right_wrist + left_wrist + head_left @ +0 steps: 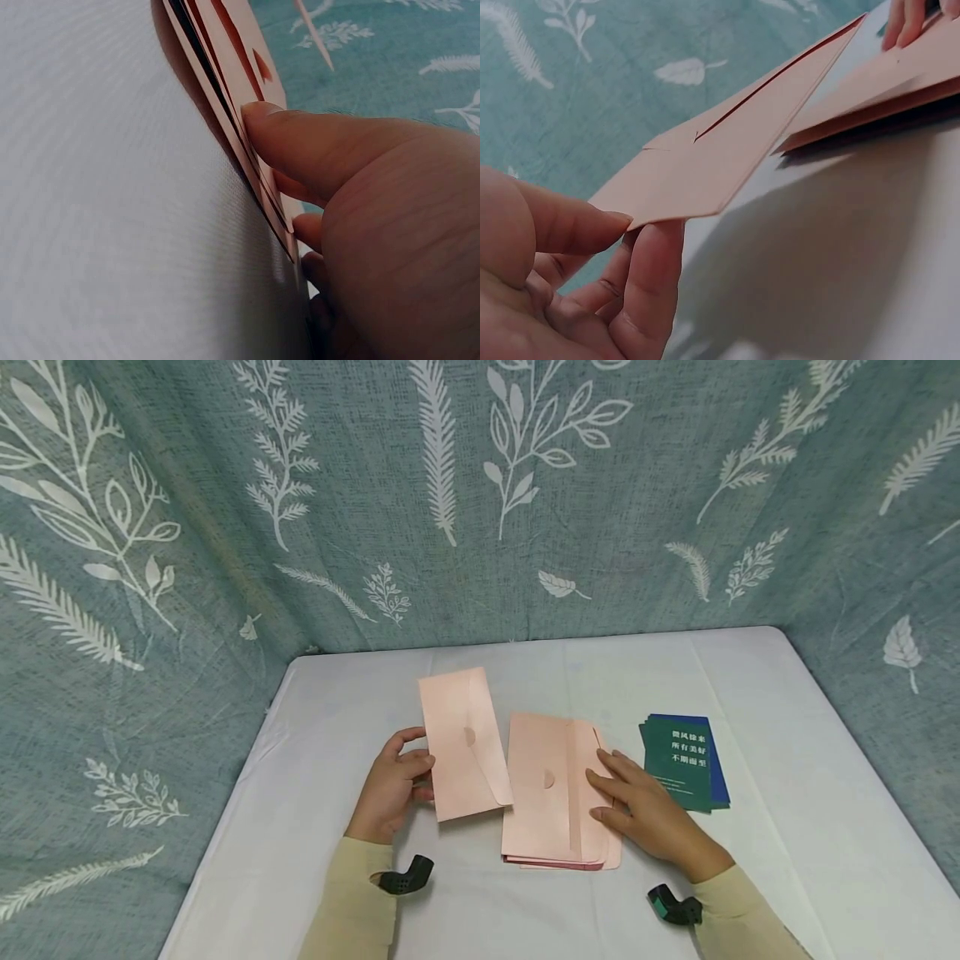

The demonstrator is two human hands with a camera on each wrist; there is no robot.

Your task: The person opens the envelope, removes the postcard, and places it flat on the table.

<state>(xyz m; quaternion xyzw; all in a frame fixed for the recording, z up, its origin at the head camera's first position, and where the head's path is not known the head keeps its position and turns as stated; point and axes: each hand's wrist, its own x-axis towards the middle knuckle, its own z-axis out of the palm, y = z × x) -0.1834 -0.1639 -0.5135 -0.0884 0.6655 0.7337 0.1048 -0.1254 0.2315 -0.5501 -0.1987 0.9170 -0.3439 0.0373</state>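
My left hand (388, 787) pinches a pale pink envelope (457, 760) by its left edge, thumb on one face and fingers behind. The left wrist view shows this envelope (705, 165) raised and tilted above the cloth, its flap slit visible. A stack of similar pink envelopes (536, 818) lies to its right, its top one bearing a half-round tab. My right hand (645, 810) rests on that stack's right side with fingers spread. In the right wrist view its thumb (300, 135) touches the layered edges of the stack (225, 97); the other fingertips are partly hidden.
Several green and blue cards (678, 768) with white print lie in an overlapping pile right of the envelopes. A white cloth (360, 693) covers the table. Behind and beside it hangs a teal curtain (465, 585) with white leaf patterns.
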